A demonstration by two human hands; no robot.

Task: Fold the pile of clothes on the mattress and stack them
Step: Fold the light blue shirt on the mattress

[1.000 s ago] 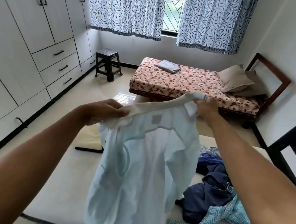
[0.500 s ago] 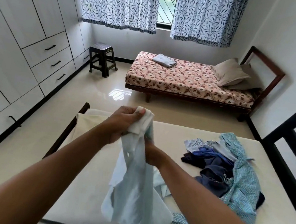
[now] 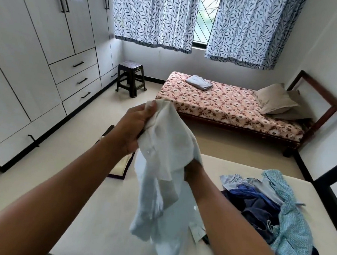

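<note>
Pale shirt (image 3: 166, 164) is off the mattress (image 3: 96, 229), held bunched in the air over its near-middle, with the tail hanging toward the surface. Left hand (image 3: 136, 128) is clenched on the top end, thumb pressed over the fabric. Right hand (image 3: 193, 171) sits lower with its fingers buried in the cloth. It reads as a grip, but the fingertips are hidden. Unfolded pile (image 3: 262, 208) is on the mattress's right side, well apart from the shirt: dark blue pieces with a teal patterned garment (image 3: 294, 221) draped over them. No stack is visible on this mattress yet. Step in hand: probably sorting out the first shirt's orientation before folding, so the task is at an early stage. Next move needs the hands to find collar or shoulders, spread apart to open the shirt flat, then lay it on the bare area left of the pile. Risk is a sleeve staying twisted inside the bundle. Further out are another bed (image 3: 227, 108) with a folded cloth (image 3: 199, 82) on it, a stool (image 3: 130, 76) and a wardrobe (image 3: 37, 53).
</note>
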